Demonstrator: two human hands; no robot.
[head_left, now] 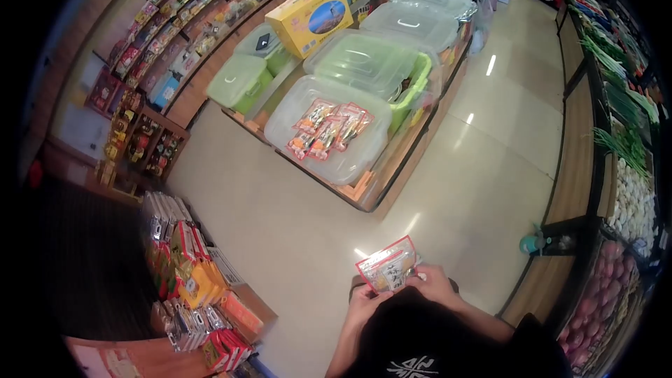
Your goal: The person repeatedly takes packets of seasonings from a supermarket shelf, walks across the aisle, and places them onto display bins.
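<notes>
A silver snack packet with a red border [387,266] is held up in front of my body, its printed face towards me. At its lower left corner, the fingers of my left hand [365,302] are closed on the edge. My right hand [432,283] grips the packet's right side between thumb and fingers. Farther forward, several similar red-edged packets [330,129] lie in a loose pile on a clear plastic lid [280,122].
Green bins with clear lids [360,63] and a yellow box [309,17] stand on a low wooden display [420,147]. Stacked packaged goods [199,283] are at lower left. Vegetable shelves with onions [603,294] line the right. Tiled floor [500,119] runs between.
</notes>
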